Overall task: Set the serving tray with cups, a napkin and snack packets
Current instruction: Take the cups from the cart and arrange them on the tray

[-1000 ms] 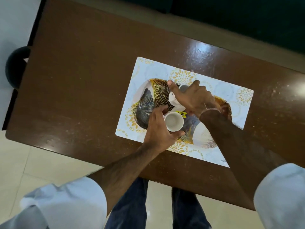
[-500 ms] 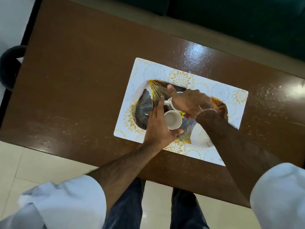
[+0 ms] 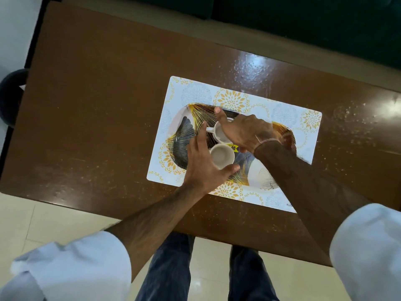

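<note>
We see two white cups on the tray (image 3: 184, 131), mid-worktop: our left hand (image 3: 202, 161) cups loosely around the near cup (image 3: 221, 157), our right hand (image 3: 243, 131) grips the far cup (image 3: 219, 133).

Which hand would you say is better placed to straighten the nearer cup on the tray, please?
Left, probably: the left hand already curls around the nearer cup, while the right hand covers the farther cup.

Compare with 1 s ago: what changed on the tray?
The left hand opened: it was wrapped round the near cup, and now its fingers are spread beside it. The right hand still covers the far cup. Both cups, the tray and the placemat stayed put.
</note>
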Demonstrator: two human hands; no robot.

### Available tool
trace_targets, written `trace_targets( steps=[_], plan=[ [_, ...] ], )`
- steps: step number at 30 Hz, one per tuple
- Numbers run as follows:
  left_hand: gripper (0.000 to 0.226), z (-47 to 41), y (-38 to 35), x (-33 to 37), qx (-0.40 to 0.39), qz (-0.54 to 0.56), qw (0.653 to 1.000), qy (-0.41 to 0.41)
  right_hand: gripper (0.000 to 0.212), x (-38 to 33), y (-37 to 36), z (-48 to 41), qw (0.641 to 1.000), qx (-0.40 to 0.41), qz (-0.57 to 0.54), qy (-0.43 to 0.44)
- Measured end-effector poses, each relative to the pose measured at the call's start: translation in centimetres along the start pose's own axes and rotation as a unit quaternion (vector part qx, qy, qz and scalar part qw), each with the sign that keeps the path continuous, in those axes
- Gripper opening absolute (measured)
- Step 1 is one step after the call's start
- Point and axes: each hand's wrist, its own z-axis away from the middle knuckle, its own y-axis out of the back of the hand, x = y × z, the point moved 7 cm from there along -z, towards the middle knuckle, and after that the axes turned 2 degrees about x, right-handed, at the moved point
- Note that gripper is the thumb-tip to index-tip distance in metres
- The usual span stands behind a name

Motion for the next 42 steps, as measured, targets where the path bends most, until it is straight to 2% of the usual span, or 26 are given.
trace_targets(
  steps=[7,10,14,17,21,26,35,39,42],
  plan=[
    [0.076,-1.6,3.2,0.7,0.053,0.031,0.998,0.009,0.088,1.1,0.9,0.2,0.998,0.035,-0.043,0.031],
    [0.061,-2.9,4.0,1.7,0.084,0.012,0.996,-0.004,0.076,2.3,2.2,0.0,0.992,0.094,-0.075,0.028],
    [0.056,-6.2,3.3,5.3,0.072,-0.076,0.993,-0.056,0.052,5.1,4.7,0.0,0.972,0.165,-0.154,0.073],
    [0.059,-8.8,0.7,9.1,0.03,-0.133,0.986,-0.1,0.051,8.3,6.2,-0.2,0.963,0.174,-0.177,0.104],
    [0.062,-11.1,-4.4,13.8,-0.017,-0.198,0.969,-0.146,0.056,14.4,7.7,0.0,0.961,0.197,-0.176,0.082],
    [0.059,-10.6,-14.1,20.5,-0.067,-0.221,0.951,-0.206,0.057,25.9,9.0,1.5,0.956,0.231,-0.178,0.007],
    [0.057,-3.5,-34.2,30.4,-0.183,-0.185,0.927,-0.268,0.054,48.3,7.9,6.9,0.94,0.252,-0.199,-0.117],
    [0.055,1.1,-42.7,33.7,-0.236,-0.185,0.909,-0.288,0.06,57.6,6.3,10.7,0.926,0.263,-0.201,-0.181],
    [0.052,5.1,-47.8,35.6,-0.287,-0.16,0.894,-0.306,0.056,63.4,4.6,13.9,0.916,0.269,-0.206,-0.217]
  ],
)
